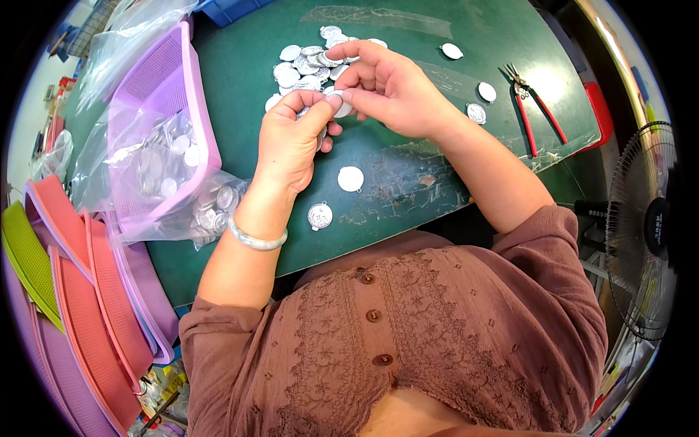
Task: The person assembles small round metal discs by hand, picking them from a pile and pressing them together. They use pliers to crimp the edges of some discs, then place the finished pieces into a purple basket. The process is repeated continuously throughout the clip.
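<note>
A round silvery-white metal disc (343,108) is pinched between my two hands over the green table. My left hand (290,135) has its thumb pressed on the disc, and more pale metal shows under its curled fingers, partly hidden. My right hand (393,91) grips the disc's other edge with its thumb and fingertips. Just beyond both hands lies a loose pile of similar discs (289,76), some with small loops on the rim. Nearer to me are a plain disc (350,179) and an embossed disc (320,215).
Red-handled pliers (521,116) lie at the right, near several scattered discs. On the left, a purple basket (191,95) and a clear plastic bag (138,171) hold more discs. Stacked coloured baskets (87,313) stand at lower left; a black fan (644,226) is at far right.
</note>
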Tool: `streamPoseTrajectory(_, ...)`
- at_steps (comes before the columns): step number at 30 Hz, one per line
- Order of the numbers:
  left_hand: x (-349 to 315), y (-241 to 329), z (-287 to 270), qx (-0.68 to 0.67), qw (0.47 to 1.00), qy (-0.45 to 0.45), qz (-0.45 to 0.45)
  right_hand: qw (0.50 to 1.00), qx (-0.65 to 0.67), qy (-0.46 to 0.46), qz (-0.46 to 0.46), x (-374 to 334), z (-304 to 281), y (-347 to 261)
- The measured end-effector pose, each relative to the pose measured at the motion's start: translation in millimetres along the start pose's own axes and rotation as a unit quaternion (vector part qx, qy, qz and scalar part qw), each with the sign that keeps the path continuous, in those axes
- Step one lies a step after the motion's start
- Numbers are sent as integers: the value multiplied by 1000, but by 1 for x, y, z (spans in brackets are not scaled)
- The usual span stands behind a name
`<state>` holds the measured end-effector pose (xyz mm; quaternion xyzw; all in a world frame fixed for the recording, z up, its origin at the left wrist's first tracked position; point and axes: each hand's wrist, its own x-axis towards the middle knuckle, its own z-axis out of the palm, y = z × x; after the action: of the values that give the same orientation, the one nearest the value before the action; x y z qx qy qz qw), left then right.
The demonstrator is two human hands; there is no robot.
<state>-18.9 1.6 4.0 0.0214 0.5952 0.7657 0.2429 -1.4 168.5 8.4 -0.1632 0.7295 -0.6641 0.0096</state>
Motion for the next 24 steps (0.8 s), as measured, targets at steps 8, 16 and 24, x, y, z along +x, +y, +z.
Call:
streamPoseTrajectory(8, 0, -1, -1, -8, 1000, -3, 1, 1000, 13, -8, 27, 0, -2, -3)
streamPoseTrajectory(16, 0, 2, -1, -12, 1000, -10, 5, 999, 20, -3, 35, 0, -4, -6)
streamPoseTrajectory(24, -1, 3, -1, -11, 1000, -14, 3, 998, 26, -5, 51, 1, -5, -8)
